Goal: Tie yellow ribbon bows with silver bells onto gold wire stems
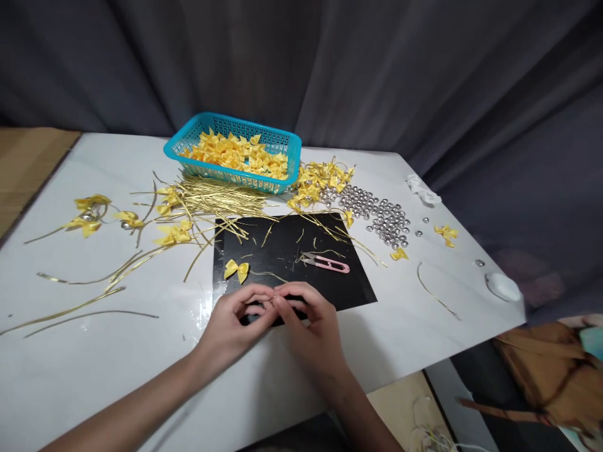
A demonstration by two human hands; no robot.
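Observation:
My left hand [235, 323] and my right hand [308, 326] meet fingertip to fingertip over the front edge of a black mat [292, 251]. Between the fingertips they pinch something small; a thin gold wire [266, 274] runs from there toward a yellow ribbon bow [236, 270] lying on the mat just beyond the left hand. What exactly sits between the fingers is too small to tell. Pink thread snips [327, 263] lie on the mat beyond the right hand.
A teal basket [282, 150] of yellow bows stands at the back. Gold wire strands [217, 201] spread left of the mat. Silver beads [381, 216] and more bows [320, 179] lie at the right. The white table [94, 364] ends at the right near a white lid [503, 285].

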